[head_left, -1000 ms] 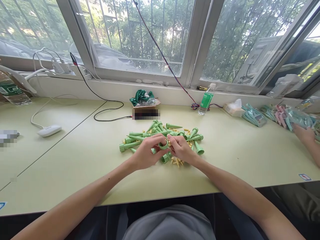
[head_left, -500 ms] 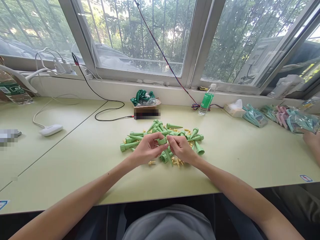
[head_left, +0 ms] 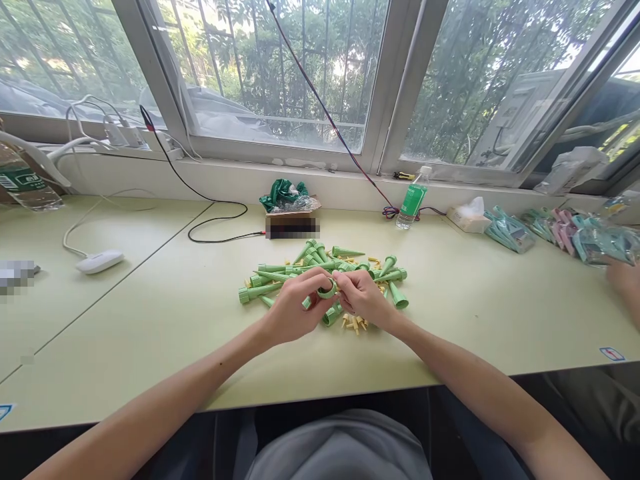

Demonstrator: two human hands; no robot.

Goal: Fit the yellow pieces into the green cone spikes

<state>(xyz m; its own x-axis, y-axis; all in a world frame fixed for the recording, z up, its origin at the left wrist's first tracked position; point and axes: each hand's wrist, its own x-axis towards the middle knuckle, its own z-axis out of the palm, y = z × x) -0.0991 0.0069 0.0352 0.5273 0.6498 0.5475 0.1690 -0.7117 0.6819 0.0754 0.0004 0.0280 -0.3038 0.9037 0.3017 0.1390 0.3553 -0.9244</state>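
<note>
Head cam: green cone (head_left: 327,292) in L hand (head_left: 295,305) pinch, R hand (head_left: 366,300) hold unclear, tbl edge (head_left: 320,396) well apart.

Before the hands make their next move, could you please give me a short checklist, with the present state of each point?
1. Left hand has hold of a green cone: ok.
2. Open end of that cone is not fully covered by the fingers: ok, part of its rim shows.
3. Right hand has a yellow piece between its fingertips: cannot tell, the fingers hide it.
4. Loose yellow pieces lie close to the right hand: ok.
5. Green-labelled bottle is apart from both hands: ok.
6. Other person's hand is away from the green cones: ok, at the right edge.
</note>
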